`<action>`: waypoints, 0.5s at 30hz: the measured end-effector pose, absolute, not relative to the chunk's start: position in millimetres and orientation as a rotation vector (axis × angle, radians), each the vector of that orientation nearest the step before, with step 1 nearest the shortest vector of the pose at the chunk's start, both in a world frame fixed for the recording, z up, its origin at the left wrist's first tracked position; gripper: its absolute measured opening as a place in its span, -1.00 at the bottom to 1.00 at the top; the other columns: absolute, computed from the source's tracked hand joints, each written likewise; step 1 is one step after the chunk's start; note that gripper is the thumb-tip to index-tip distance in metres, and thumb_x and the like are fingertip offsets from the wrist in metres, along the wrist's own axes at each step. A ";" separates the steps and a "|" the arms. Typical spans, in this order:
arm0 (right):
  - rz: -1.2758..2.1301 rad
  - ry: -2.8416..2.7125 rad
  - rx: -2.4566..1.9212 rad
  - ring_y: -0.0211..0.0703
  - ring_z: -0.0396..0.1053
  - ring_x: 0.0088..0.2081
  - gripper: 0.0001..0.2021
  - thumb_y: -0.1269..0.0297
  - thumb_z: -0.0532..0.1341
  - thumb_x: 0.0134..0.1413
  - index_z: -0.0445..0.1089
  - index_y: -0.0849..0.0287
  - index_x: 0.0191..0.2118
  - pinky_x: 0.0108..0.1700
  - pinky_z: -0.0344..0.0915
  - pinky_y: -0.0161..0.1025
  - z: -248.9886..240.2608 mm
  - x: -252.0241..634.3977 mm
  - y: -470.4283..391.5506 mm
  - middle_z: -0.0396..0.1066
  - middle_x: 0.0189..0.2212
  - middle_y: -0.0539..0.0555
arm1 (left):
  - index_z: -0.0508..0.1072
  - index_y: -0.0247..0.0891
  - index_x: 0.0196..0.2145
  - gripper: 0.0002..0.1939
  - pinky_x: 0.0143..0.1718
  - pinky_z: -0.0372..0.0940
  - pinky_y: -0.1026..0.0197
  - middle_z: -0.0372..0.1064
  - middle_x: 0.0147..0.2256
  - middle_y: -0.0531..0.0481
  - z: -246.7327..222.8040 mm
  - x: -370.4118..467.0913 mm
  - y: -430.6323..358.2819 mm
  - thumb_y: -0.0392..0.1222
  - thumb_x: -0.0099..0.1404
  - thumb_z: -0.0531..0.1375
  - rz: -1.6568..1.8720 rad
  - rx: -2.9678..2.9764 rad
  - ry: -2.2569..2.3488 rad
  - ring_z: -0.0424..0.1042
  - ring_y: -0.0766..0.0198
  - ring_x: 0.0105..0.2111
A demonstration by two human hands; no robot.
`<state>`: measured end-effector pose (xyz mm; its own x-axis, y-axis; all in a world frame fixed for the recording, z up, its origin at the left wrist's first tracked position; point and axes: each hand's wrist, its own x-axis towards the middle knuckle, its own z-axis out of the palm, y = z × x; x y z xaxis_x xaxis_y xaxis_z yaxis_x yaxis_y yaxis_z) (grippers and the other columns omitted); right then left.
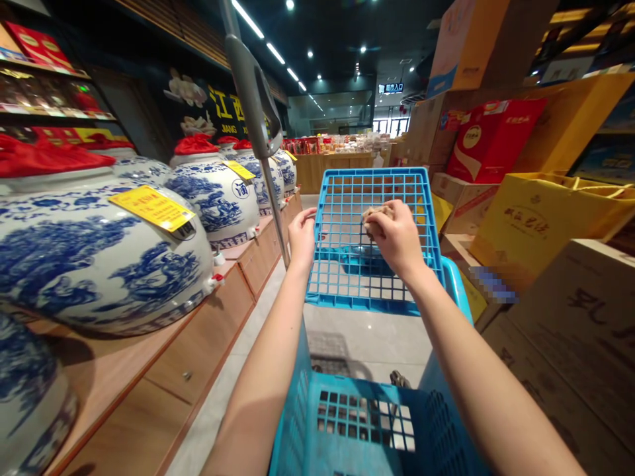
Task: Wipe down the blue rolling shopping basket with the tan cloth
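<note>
Hands at the blue cart [377,198] — left [301,239] gripping its edge, right [394,237] clutching a brown wad [373,214].

We stand behind a shopping cart [377,423], and its raised mesh panel [372,238] stands before us, with our left hand [301,238] on the panel's left edge and our right hand [391,235] against its mesh, just beside a small rag [373,215]. To our left a row of jars [99,258] sits on a long counter [149,370], with a cart handle [255,106] rising between the jars and the panel. To our right cardboard boxes [570,317] are stacked beside the cart, and a display table [337,165] stands far ahead.
</note>
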<state>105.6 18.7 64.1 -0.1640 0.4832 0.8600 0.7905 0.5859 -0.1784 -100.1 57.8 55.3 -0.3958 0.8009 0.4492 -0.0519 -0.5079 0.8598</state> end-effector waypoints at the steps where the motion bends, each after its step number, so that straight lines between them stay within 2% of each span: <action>1: -0.403 -1.775 -1.047 0.06 0.26 -0.05 -0.79 0.42 0.15 0.30 0.55 0.12 -0.23 -0.08 0.33 -0.05 63.8 107.2 20.2 0.33 -0.09 0.21 | 0.60 -0.28 -0.26 -0.72 -0.27 0.52 0.28 0.61 -0.24 -0.05 55.3 -100.0 57.8 -0.38 0.18 0.11 1.951 1.251 1.065 0.60 0.20 -0.26; 4: -0.442 -1.857 -1.056 0.07 0.28 -0.07 -0.81 0.43 0.18 0.29 0.56 0.14 -0.23 -0.08 0.35 -0.05 56.6 88.8 12.9 0.35 -0.11 0.23 | 0.60 -0.28 -0.26 -0.72 -0.22 0.53 0.25 0.61 -0.24 -0.05 55.0 -100.0 58.4 -0.38 0.18 0.11 1.952 1.276 1.065 0.60 0.19 -0.24; 7: -0.440 -2.174 -0.965 0.01 0.30 -0.07 -0.80 0.45 0.17 0.33 0.57 0.14 -0.22 -0.09 0.36 -0.14 42.0 48.0 -5.2 0.39 -0.12 0.20 | 0.61 -0.26 -0.25 -0.72 -0.17 0.54 0.22 0.61 -0.22 -0.04 54.4 -100.8 59.7 -0.38 0.18 0.12 1.970 1.283 1.078 0.60 0.17 -0.21; 10: -0.496 -2.379 -0.926 0.00 0.31 -0.10 -0.80 0.42 0.17 0.37 0.56 0.14 -0.21 -0.22 0.33 -0.22 35.0 23.9 -15.0 0.41 -0.15 0.19 | 0.61 -0.27 -0.24 -0.71 -0.14 0.55 0.22 0.62 -0.18 -0.05 54.4 -101.8 59.8 -0.38 0.18 0.11 1.985 1.278 1.083 0.60 0.17 -0.17; 15: -0.538 -2.021 -1.068 0.05 0.28 -0.07 -0.75 0.37 0.13 0.40 0.57 0.16 -0.20 -0.10 0.35 -0.09 50.5 68.7 7.8 0.37 -0.08 0.24 | 0.61 -0.29 -0.18 -0.67 -0.20 0.56 0.20 0.63 -0.17 -0.07 55.1 -100.0 57.0 -0.38 0.18 0.11 1.932 1.249 1.091 0.62 0.18 -0.25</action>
<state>68.7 7.8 50.5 -0.3497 0.5032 0.7903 0.8293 0.5587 0.0112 -100.0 57.0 55.1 -0.3878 0.8098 0.4402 -0.0413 -0.4923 0.8694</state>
